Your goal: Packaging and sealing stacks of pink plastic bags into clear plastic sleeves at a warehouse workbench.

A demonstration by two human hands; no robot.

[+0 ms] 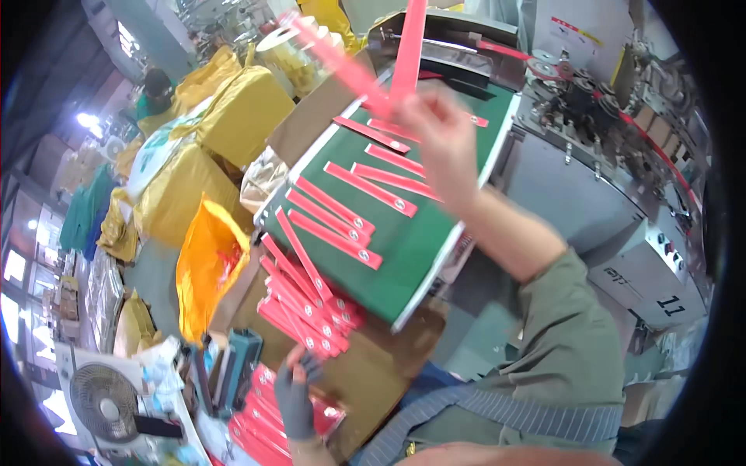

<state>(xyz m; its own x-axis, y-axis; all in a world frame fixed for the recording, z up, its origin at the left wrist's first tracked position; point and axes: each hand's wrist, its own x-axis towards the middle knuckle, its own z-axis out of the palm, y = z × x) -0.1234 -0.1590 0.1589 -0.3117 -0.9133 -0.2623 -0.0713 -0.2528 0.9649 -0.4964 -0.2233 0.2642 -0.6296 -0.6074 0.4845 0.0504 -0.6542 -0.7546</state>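
My right hand (441, 136), bare and partly smeared by motion, is raised over the far part of a green conveyor belt (334, 272). Its fingers pinch a red strip (334, 62), which slants up and left, blurred. Another red strip (409, 50) rises upright by the same fingers; whether they grip it too I cannot tell. Several flat red strips with a round pale mark, such as this one (371, 189), lie on the belt. Low in the view, my left hand (298, 400), in a grey glove with a bare fingertip, is open beside a heap of strips (303, 311) at the belt's near end.
More red strips (260, 427) lie stacked beside my left hand. An orange bag (206, 268) stands open left of the belt, near yellow bundles (245, 113). Machinery (575, 171) lines the right side. A fan (105, 404) sits at lower left; cardboard (388, 365) lies below the belt.
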